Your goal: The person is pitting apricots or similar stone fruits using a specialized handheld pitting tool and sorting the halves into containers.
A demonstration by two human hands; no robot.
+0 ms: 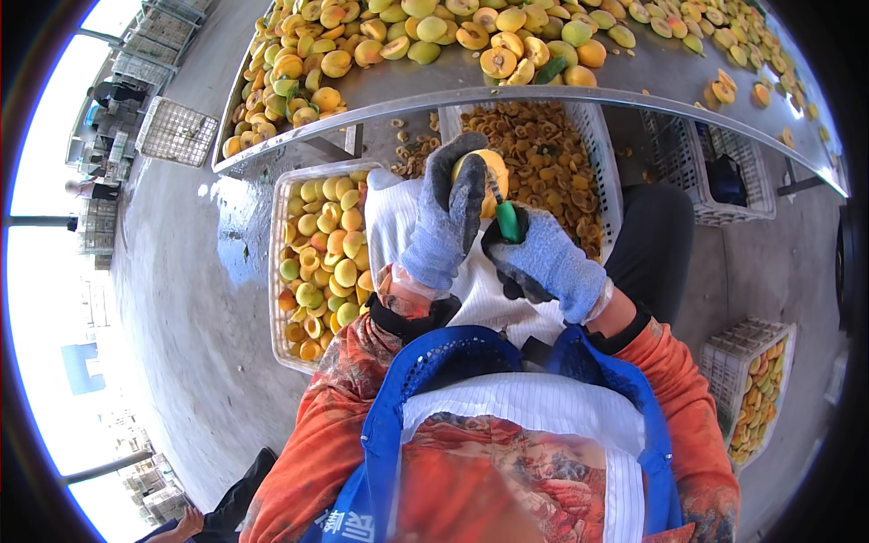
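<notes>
My left hand (442, 217), in a blue knit glove with a dark coated palm, grips a yellow peach half (495, 172) above my lap. Its cut face is turned toward my right hand. The right hand (548, 262), gloved the same way, is closed around the green handle of a small pitting tool (510, 223). The tool's thin metal end meets the flesh of the peach; its very tip cannot be made out. Just beyond both hands runs the metal edge of a table (597, 93) bearing many peach halves (434, 29).
Left of my knees stands a white crate of peaches (321, 262). Under the table, another crate (602, 163) holds brownish-orange scraps, and some lie on the floor. Dark-lined crates (711, 167) stand to the right, with a filled crate (747, 389) nearer. Someone's arm (190, 523) shows lower left.
</notes>
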